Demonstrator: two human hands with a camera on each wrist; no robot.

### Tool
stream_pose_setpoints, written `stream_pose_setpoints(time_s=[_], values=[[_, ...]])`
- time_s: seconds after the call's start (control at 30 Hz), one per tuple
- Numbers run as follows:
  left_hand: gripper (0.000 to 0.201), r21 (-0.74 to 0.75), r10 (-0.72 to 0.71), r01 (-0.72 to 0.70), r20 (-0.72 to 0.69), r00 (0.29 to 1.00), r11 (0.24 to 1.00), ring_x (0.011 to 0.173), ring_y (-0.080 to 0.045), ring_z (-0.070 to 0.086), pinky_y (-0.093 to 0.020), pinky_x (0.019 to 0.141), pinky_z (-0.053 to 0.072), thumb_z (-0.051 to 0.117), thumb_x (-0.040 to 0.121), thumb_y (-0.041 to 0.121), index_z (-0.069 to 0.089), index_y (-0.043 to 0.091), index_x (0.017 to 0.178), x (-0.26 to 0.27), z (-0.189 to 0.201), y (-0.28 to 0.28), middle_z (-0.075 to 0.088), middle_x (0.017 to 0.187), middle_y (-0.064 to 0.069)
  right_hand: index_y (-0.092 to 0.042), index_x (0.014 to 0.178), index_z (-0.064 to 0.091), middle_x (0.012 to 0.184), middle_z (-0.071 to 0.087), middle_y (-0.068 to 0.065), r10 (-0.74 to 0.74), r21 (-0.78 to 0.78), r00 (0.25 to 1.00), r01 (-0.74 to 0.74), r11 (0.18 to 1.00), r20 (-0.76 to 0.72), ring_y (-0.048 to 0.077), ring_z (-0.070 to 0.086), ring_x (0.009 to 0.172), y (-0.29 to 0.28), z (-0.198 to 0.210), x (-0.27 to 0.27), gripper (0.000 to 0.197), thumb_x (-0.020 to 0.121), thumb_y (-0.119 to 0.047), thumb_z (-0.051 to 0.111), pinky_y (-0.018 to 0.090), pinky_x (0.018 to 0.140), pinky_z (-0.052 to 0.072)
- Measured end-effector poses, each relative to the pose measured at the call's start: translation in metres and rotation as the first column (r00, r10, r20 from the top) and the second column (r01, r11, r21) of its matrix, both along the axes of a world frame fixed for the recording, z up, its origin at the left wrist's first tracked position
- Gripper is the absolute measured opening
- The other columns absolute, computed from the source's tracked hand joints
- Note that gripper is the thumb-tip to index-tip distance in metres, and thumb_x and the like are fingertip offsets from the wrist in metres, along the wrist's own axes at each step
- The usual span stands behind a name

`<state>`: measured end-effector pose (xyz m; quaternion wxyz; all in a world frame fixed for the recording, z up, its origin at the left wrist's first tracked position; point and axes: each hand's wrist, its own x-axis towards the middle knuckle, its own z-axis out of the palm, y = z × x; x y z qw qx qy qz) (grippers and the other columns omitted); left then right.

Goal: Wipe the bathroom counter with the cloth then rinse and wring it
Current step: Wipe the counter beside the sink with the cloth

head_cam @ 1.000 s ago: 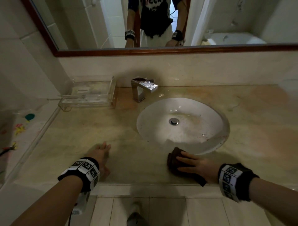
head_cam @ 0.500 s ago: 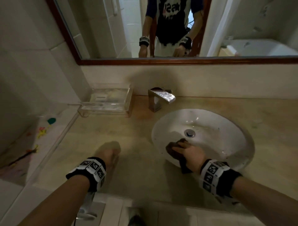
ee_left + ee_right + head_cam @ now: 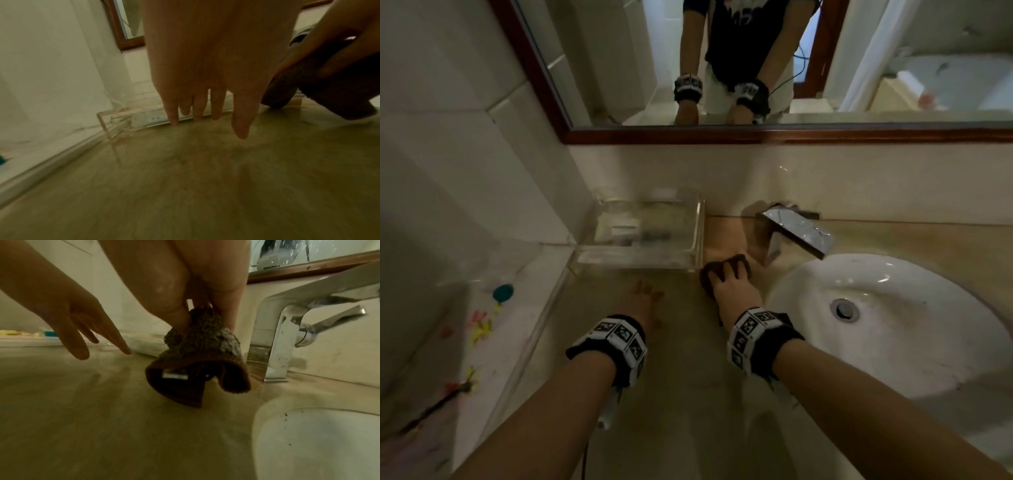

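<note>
A dark brown cloth lies bunched on the beige stone counter, between the clear tray and the faucet. My right hand presses on it, with fingers curled into the folds. My left hand sits just left of it, fingers straight and spread, tips pointing down at the counter in front of the tray. It holds nothing.
A clear acrylic tray stands at the back left against the wall. A chrome faucet rises behind the white basin. A lower ledge with coloured bits lies left. The mirror hangs above.
My right hand has carried the cloth from the counter's front edge, past the basin rim, up to the back beside the faucet. The left hand has moved forward toward the tray.
</note>
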<state>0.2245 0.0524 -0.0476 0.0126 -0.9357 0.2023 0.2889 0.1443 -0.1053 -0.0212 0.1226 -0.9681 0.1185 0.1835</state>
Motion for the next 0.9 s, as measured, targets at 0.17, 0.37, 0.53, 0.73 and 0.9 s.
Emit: stream_pose_setpoints(time_s=[0.17, 0.37, 0.53, 0.73, 0.9], values=[[0.089, -0.048, -0.022, 0.025, 0.052, 0.998, 0.999, 0.147, -0.025, 0.010, -0.040, 0.119, 0.022, 0.059, 0.082, 0.052, 0.012, 0.016, 0.149, 0.023, -0.020, -0.003, 0.004, 0.159, -0.007, -0.013, 0.151, 0.005, 0.158, -0.003, 0.015, -0.069, -0.011, 0.994, 0.069, 0.998, -0.087, 0.040, -0.012, 0.144, 0.006, -0.022, 0.030, 0.063, 0.098, -0.013, 0.039, 0.051, 0.117, 0.016], [0.094, -0.111, -0.039, 0.042, 0.026, 0.999, 0.993, 0.140, -0.026, 0.028, -0.035, 0.111, 0.033, 0.064, 0.076, 0.056, 0.014, 0.023, 0.149, 0.029, -0.018, -0.011, 0.019, 0.156, -0.007, -0.015, 0.150, 0.008, 0.158, -0.006, 0.015, 0.015, -0.028, 0.990, -0.019, 0.999, -0.141, 0.038, -0.009, 0.145, -0.011, -0.031, 0.042, 0.083, 0.087, -0.018, 0.061, 0.053, 0.119, 0.000], [0.083, -0.052, -0.081, 0.082, 0.011, 0.997, 0.995, 0.131, -0.029, 0.042, -0.038, 0.107, 0.040, 0.068, 0.077, 0.048, 0.028, 0.019, 0.144, 0.037, -0.005, -0.017, 0.038, 0.146, -0.009, -0.011, 0.149, 0.015, 0.157, 0.003, 0.019, -0.085, -0.027, 0.978, 0.081, 0.996, -0.193, 0.039, 0.002, 0.145, -0.021, -0.025, 0.034, 0.077, 0.088, -0.017, 0.061, 0.051, 0.117, 0.019], [0.072, 0.046, -0.091, 0.093, -0.039, 0.995, 0.995, 0.122, -0.027, 0.051, -0.037, 0.100, 0.045, 0.069, 0.076, 0.047, 0.041, 0.019, 0.136, 0.041, 0.005, -0.016, 0.048, 0.138, -0.008, -0.002, 0.130, 0.046, 0.129, 0.050, 0.017, -0.181, -0.140, 0.956, 0.152, 0.978, -0.229, 0.036, 0.047, 0.121, -0.047, -0.009, 0.010, 0.064, 0.076, -0.024, 0.072, 0.046, 0.108, 0.036], [0.068, 0.091, -0.094, 0.099, -0.053, 0.994, 0.991, 0.120, -0.025, 0.053, -0.035, 0.099, 0.047, 0.071, 0.075, 0.044, 0.045, 0.016, 0.132, 0.043, 0.000, -0.019, 0.051, 0.133, -0.009, -0.005, 0.102, 0.065, 0.111, 0.065, 0.013, -0.232, -0.034, 0.963, 0.229, 0.973, -0.136, 0.030, 0.063, 0.101, -0.054, 0.021, 0.025, 0.022, 0.091, -0.018, 0.052, 0.035, 0.086, 0.053]])
